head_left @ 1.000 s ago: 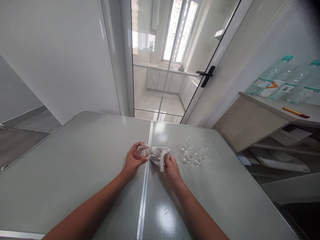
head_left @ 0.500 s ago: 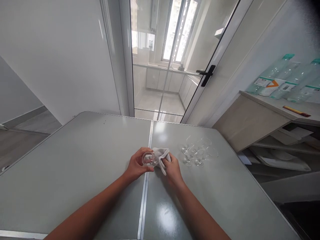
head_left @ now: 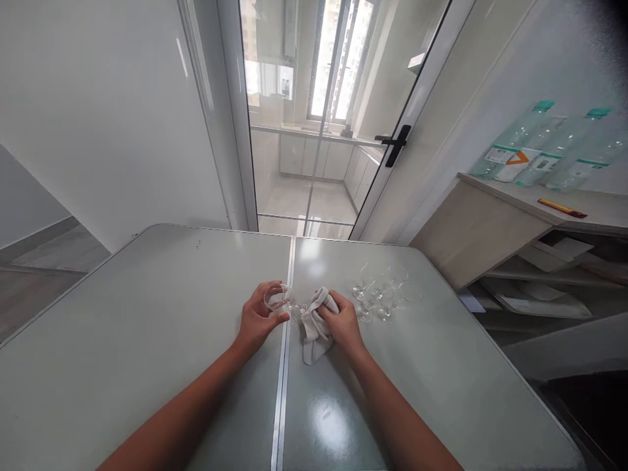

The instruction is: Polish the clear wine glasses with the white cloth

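Note:
Near the table's middle seam, my left hand (head_left: 259, 313) is closed around the bowl of a clear stemmed glass (head_left: 279, 299). The glass is tilted, its rim toward me and its stem pointing right. My right hand (head_left: 342, 322) grips a light grey cloth (head_left: 315, 330), bunched between the fingers and hanging down toward the tabletop. The cloth is close to the foot of the glass; whether they touch I cannot tell. To the right of my right hand, several clear stemmed glasses (head_left: 385, 314) stand in a group on the table.
The grey-green table (head_left: 196, 366) has a metal strip along its middle. A glass door (head_left: 304, 170) with a black handle (head_left: 398, 145) is beyond it. On the right, a wooden shelf unit (head_left: 505, 229) bears several plastic bottles (head_left: 537, 154) and a yellow-red stick-like object (head_left: 562, 208).
The cloth has come away from the bowl and now hangs lower, more unfolded. My left hand has shifted slightly left with the glass. The view has turned a little to the right.

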`<state>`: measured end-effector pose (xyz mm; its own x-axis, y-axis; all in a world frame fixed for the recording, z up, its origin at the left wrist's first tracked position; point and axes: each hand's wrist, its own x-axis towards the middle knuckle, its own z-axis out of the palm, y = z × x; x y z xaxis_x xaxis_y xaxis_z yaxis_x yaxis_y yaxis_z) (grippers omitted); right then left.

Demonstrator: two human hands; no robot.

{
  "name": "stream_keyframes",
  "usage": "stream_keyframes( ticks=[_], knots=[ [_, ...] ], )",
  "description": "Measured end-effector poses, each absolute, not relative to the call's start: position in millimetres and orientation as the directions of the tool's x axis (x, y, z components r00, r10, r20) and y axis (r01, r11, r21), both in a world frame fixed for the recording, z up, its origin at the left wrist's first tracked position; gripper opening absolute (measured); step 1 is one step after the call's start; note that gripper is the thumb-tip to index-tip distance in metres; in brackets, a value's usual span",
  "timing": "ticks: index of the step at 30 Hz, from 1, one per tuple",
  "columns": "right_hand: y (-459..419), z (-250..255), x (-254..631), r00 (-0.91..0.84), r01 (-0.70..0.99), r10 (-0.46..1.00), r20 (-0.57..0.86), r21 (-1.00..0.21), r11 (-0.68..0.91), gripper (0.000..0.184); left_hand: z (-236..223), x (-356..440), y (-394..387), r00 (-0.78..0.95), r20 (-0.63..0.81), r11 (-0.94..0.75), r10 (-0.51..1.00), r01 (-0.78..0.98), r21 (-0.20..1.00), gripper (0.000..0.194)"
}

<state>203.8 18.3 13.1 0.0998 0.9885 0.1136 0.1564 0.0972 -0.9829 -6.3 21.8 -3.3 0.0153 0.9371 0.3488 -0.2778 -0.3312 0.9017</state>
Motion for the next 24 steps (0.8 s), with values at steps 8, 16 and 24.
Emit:
stream_keyframes(
  ticks=[8, 16, 24],
  knots=[
    [2, 27, 192, -0.129, 0.139, 0.957, 0.260, -0.951, 0.277, 0.038, -4, -6, 26, 0.019, 0.353, -0.341, 0.935, -0.223, 0.913, 0.067],
    [-6, 15, 174, -0.210, 0.582, 0.948, 0.238, -0.749, 0.317, 0.016, -8, -5, 27, 0.159, 0.347, -0.287, 0.924, -0.311, 0.906, 0.068],
    [0, 14, 185, -0.067, 0.687, 0.975, 0.212, -0.699, 0.199, 0.023, -8, -3, 30, 0.239, 0.288, -0.169, 0.927, -0.420, 0.892, 0.075]
  ],
)
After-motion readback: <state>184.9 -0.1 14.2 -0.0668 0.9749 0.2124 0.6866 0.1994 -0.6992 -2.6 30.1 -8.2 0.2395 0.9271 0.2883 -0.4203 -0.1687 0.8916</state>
